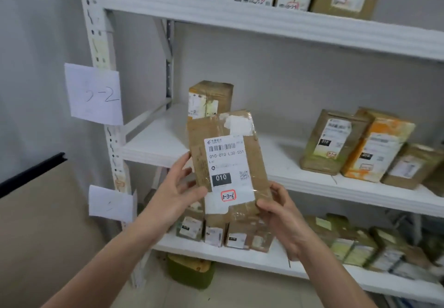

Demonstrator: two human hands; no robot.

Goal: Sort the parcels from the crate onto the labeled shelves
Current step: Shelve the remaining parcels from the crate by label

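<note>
Storeroom corner: white metal rack against a grey wall, three shelves in view.

1. Parcel (225, 163): brown taped carton, held upright in the air before the left part of the middle shelf (158, 139), resting on nothing. White waybill marked 010; red-ringed code (228, 195) handwritten 3-3-6.
2. Left hand (175, 187): gripping the parcel's left edge, thumb on the front face.
3. Right hand (276, 209): gripping the lower right corner, thumb over the tape.
4. Middle shelf, contents: one carton (211, 96) just behind the parcel; a cluster of cartons (334, 139) well apart to the right.
5. Tag (95, 94) on the rack upright beside this shelf: ends in 2.
6. Lower tag (110, 203), lower shelf (240, 259) with a row of small parcels, top shelf (264, 24) with more.

Risks, as judged:
- Misfiling. The code's middle figure is 3 and the nearest tag ends in 2; setting the parcel down on the shelf in front would likely be wrong.
- Slipping. Glossy tape under the right thumb could let the carton slide once one hand lets go.
- Knocking over the lower row when squeezing it in.

Not legible or not shown:
- Crate is out of view.
- First figure on the tag is faint; the lower tag is unreadable.
- Top-shelf parcels are cut off by the frame.
- Green object (189, 271) on the floor is partly hidden and unidentified.
</note>
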